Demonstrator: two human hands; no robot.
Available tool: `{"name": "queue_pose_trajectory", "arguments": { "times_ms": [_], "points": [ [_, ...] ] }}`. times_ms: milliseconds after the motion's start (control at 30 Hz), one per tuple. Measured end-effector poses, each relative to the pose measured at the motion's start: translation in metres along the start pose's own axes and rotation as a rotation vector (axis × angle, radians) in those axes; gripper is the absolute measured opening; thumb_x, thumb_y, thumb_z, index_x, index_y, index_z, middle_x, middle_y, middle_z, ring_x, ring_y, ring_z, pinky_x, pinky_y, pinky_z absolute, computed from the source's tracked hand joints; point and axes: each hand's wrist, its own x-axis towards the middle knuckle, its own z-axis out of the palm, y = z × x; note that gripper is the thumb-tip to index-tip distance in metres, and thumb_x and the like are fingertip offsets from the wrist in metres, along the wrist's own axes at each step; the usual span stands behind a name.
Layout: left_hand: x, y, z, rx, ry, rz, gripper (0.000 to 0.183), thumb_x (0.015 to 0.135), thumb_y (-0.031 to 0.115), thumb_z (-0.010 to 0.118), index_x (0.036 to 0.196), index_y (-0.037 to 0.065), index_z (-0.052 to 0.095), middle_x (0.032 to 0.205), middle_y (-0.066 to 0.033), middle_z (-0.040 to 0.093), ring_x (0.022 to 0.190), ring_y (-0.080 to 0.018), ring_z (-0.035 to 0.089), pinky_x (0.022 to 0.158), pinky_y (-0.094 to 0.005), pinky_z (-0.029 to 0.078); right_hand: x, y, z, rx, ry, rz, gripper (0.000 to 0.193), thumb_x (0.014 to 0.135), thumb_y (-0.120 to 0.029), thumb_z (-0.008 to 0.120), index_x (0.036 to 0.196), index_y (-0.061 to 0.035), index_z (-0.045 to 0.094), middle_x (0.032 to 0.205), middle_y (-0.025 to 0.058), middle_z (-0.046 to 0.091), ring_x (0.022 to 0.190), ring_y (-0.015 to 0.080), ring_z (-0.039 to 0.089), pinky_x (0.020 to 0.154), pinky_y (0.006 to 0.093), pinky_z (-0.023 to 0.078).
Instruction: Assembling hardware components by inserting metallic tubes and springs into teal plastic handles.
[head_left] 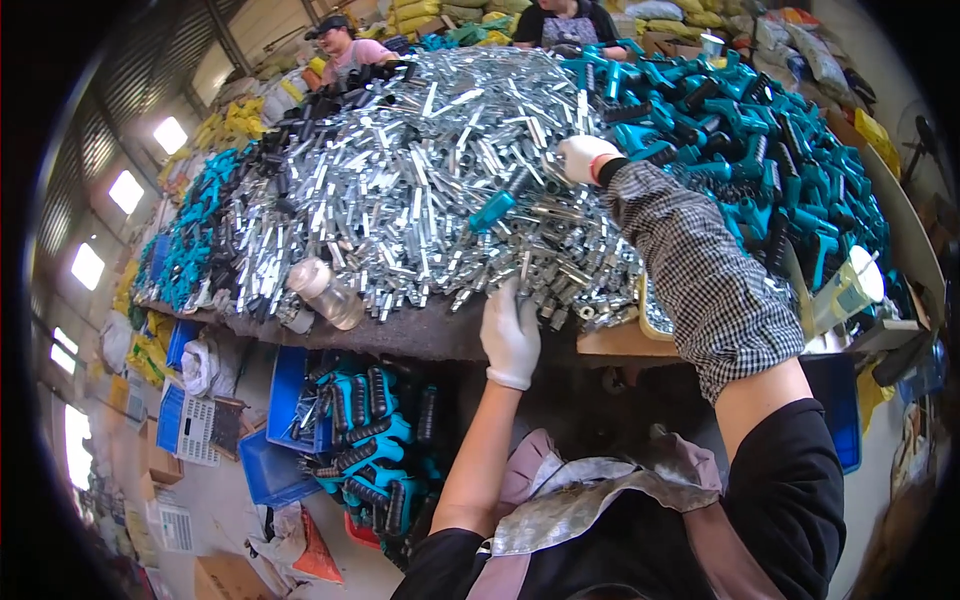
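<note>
My left hand, in a white glove, is at the near edge of a large heap of shiny metal parts. Its fingers stretch forward against the short metal sleeves there, and I see nothing held in it. Farther out, my right hand, also gloved in white, reaches over the heap with its fingers curled in among the metal pieces. What those fingers hold, if anything, is hidden. Between the two hands a teal and black plastic handle lies on top of the metal.
Teal and black tool bodies are piled at the right, beside a cup. A clear bottle leans near the front edge. Below stand a blue bin and stacked teal handles. Two people are across the heap.
</note>
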Motion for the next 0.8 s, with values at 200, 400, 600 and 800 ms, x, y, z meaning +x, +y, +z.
{"name": "queue_pose_trajectory", "arguments": {
  "times_ms": [200,400,600,800],
  "points": [
    [-0.003,0.003,-0.004,-0.072,-0.018,-0.026,0.034,0.089,0.008,0.064,0.122,0.002,0.060,0.098,-0.0184,0.065,0.090,-0.0368,0.063,0.080,-0.0431,0.051,-0.001,0.000,0.002,-0.084,-0.210,-0.081,0.033,0.079,-0.021,0.064,0.105,-0.0032,0.074,0.108,0.0225,0.071,0.102,0.0356,0.070,0.086,0.0437,0.055],
    [0.002,0.012,-0.021,-0.244,-0.015,-0.295,0.026,0.092,0.007,0.063,0.116,-0.001,0.059,0.097,-0.0167,0.067,0.087,-0.0286,0.065,0.082,-0.0364,0.050,-0.044,-0.002,-0.032,0.075,0.325,-0.073,0.037,0.085,-0.014,0.057,0.122,-0.0107,0.063,0.100,0.0198,0.071,0.092,0.0394,0.069,0.078,0.0476,0.054],
    [0.005,0.036,-0.061,-0.748,-0.142,-0.583,0.019,0.096,0.009,0.065,0.112,0.003,0.057,0.085,-0.0032,0.062,0.069,-0.0093,0.056,0.060,-0.0233,0.044,-0.184,-0.031,-0.089,0.989,0.083,-0.038,0.078,0.079,-0.004,0.065,0.152,-0.0092,0.037,0.089,0.0050,0.060,0.076,0.0117,0.058,0.064,0.0253,0.047],
    [-0.009,0.108,-0.084,-1.243,-0.240,-0.654,0.029,0.101,0.031,0.060,0.107,0.004,0.049,0.081,-0.0018,0.053,0.064,-0.0072,0.049,0.054,-0.0213,0.041,-0.329,-0.095,-0.001,1.840,-0.032,0.215,0.048,0.092,-0.024,0.070,0.128,-0.0022,0.047,0.102,0.0128,0.064,0.085,0.0222,0.069,0.069,0.0334,0.060]
  ]
}}
